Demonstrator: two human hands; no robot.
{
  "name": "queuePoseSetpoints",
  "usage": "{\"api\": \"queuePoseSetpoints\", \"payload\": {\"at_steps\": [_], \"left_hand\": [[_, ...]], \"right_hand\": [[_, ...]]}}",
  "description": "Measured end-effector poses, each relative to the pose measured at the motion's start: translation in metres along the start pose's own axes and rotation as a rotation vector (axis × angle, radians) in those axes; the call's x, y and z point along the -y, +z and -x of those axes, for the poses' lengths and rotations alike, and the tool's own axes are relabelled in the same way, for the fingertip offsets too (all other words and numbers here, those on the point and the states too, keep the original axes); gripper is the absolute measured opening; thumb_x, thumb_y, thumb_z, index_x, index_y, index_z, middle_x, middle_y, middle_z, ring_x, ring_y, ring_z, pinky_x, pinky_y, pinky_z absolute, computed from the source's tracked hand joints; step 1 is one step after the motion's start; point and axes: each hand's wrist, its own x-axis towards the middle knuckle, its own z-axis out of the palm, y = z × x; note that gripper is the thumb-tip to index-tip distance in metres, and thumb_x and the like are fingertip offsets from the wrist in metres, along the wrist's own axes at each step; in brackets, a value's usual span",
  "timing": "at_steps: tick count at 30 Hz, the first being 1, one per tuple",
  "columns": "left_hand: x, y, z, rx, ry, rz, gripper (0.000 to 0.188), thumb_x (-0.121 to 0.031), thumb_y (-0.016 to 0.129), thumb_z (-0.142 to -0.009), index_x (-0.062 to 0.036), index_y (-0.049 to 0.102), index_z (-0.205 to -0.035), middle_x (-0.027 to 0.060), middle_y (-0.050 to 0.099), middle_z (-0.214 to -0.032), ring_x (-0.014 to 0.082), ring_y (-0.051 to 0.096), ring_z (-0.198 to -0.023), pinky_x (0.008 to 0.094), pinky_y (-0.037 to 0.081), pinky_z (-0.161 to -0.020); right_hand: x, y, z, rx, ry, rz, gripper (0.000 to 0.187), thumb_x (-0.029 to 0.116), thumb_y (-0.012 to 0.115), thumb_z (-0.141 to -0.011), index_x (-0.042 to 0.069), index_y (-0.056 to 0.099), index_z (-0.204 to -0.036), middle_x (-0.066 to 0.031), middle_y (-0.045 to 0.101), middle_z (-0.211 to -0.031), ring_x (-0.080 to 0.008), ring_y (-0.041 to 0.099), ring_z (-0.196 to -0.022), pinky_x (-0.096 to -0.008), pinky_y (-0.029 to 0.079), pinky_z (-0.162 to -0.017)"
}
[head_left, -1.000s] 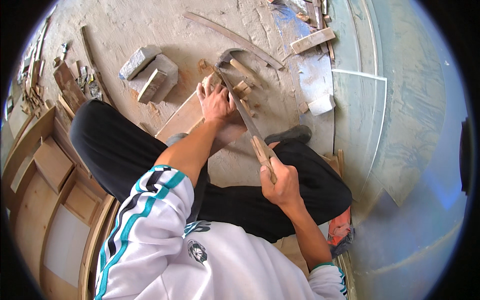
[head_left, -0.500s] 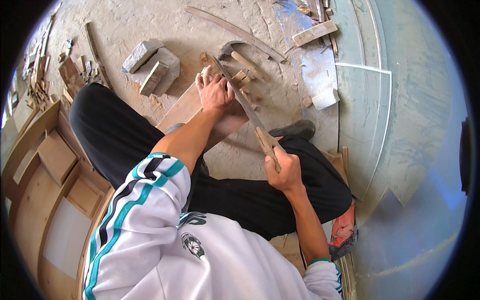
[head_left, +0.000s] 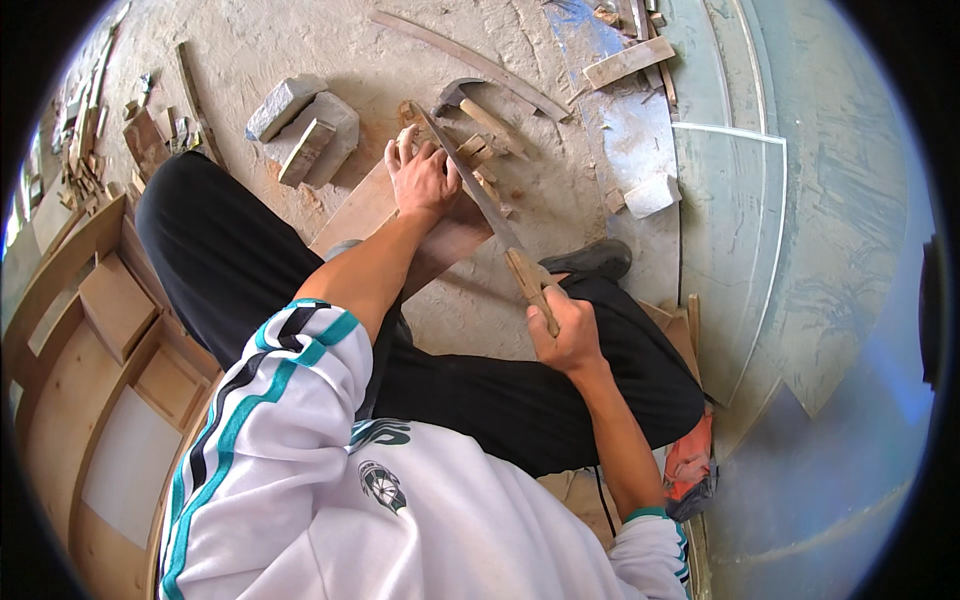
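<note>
My right hand point(head_left: 567, 330) is closed around the wooden handle of a handsaw point(head_left: 490, 212). The saw's long, tapering blade slants up and to the left, its tip near a hammer on the floor. Beside the blade, on its left, my left hand point(head_left: 420, 180) grips a wooden board point(head_left: 355, 212) with bent fingers. Part of the board is hidden by that hand and forearm. Small wood offcuts point(head_left: 474, 150) lie just right of the blade. The hammer point(head_left: 490, 122) has a dark curved head and a pale wooden handle.
Stone blocks point(head_left: 318, 130) and a thin wood strip point(head_left: 470, 62) lie on the floor ahead. A white block point(head_left: 652, 196) and scrap wood point(head_left: 628, 63) are at the right, near glass sheets point(head_left: 730, 250). A wooden frame point(head_left: 100, 340) stands at my left.
The saw and my right hand have shifted slightly up and to the left. My left hand remains on the board; the whole view has moved a little.
</note>
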Motion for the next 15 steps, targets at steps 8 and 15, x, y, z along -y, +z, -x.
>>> {"api": "queuePoseSetpoints", "payload": {"at_steps": [8,15], "left_hand": [[0.001,0.004,-0.004,-0.035,0.019,-0.021,0.037,-0.037,0.051,-0.097,-0.0138,0.078,-0.107,0.0056,0.07,-0.122,0.0345,0.034,-0.148,0.0611,0.017,-0.122],[-0.001,-0.002,-0.001,0.018,-0.013,0.012,0.039,-0.039,0.049,-0.098,-0.0132,0.077,-0.107,0.0057,0.069,-0.123,0.0347,0.034,-0.148,0.0612,0.016,-0.122]], "right_hand": [[-0.009,0.004,0.0,-0.034,-0.086,-0.003,0.022,0.011,0.065,-0.089,0.0,0.051,-0.077,-0.022,0.053,-0.062,-0.0441,0.059,-0.054,-0.0454,0.046,-0.05],[-0.01,0.004,-0.008,0.012,-0.029,-0.009,0.024,0.017,0.067,-0.088,-0.001,0.055,-0.077,-0.0259,0.061,-0.066,-0.0461,0.065,-0.06,-0.0496,0.05,-0.053]]}}
